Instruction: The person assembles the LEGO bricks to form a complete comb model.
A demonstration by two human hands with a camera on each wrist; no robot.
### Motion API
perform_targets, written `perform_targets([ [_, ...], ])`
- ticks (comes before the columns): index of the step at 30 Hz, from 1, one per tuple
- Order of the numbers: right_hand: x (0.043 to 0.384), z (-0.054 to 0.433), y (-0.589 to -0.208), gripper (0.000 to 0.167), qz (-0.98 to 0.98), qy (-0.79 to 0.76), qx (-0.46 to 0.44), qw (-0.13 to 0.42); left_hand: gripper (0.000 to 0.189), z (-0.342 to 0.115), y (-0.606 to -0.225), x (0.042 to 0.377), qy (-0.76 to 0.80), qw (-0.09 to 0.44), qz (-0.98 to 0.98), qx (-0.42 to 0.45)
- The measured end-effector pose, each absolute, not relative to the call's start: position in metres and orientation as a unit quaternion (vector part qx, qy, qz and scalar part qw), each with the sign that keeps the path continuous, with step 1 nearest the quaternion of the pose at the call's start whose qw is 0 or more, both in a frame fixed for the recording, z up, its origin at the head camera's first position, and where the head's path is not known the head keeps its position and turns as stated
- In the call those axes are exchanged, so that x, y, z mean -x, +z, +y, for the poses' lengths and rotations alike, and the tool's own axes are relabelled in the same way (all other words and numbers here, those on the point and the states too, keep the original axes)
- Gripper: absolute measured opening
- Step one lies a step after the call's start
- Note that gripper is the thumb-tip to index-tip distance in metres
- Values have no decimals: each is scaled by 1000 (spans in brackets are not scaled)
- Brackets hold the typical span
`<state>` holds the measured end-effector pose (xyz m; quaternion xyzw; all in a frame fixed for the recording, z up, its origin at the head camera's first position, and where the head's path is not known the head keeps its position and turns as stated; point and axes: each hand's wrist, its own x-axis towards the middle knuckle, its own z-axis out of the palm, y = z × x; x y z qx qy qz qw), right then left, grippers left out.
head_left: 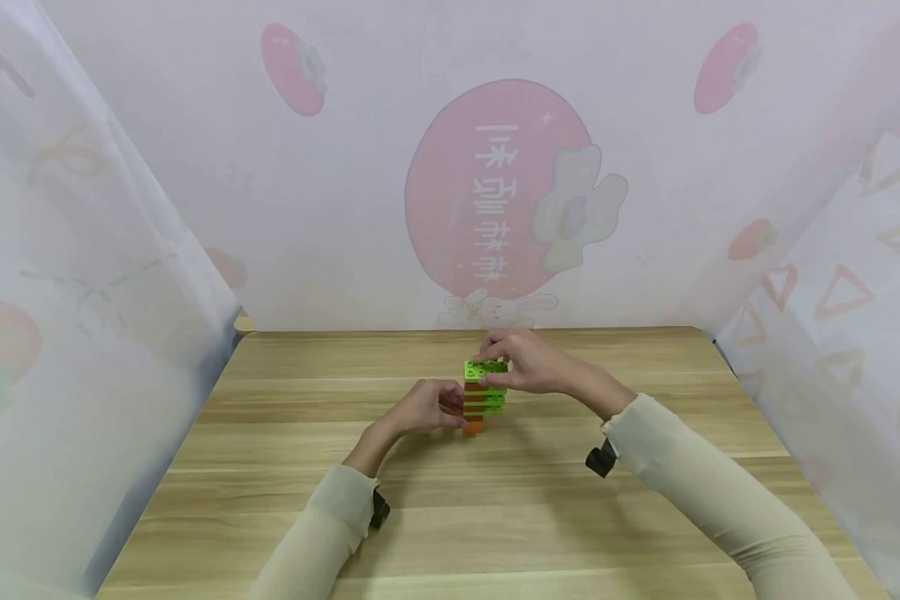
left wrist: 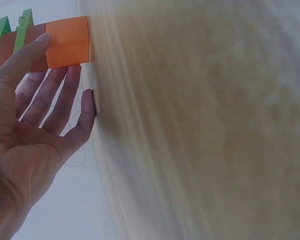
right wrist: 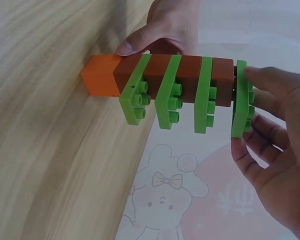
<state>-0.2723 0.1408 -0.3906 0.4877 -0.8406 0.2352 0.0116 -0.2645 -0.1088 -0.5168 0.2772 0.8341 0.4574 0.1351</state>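
A tower of toy building bricks (right wrist: 157, 67) stands upright on the table. Its base is an orange brick (right wrist: 101, 75), and above that brown bricks alternate with thin green plates (right wrist: 171, 95) that jut out to one side. My left hand (head_left: 423, 407) holds the lower part of the tower, its thumb on a brown brick just above the orange one in the left wrist view. At the top, my right hand (head_left: 534, 362) pinches the uppermost green plate (right wrist: 240, 102) between thumb and fingers. A narrow dark gap shows between that plate and the brown brick below.
The wooden table (head_left: 285, 500) reaches back to a pale printed curtain (head_left: 345, 208), with more curtain at both sides. A small black device (head_left: 602, 458) sits at the right wrist, and another (head_left: 379, 509) at the left.
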Motion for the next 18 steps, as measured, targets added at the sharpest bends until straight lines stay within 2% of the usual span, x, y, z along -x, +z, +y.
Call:
perform_targets([
  [18,270,135,-392,29,-857,247,-452,11,25,-111,-517,265,460,141,831,-279],
])
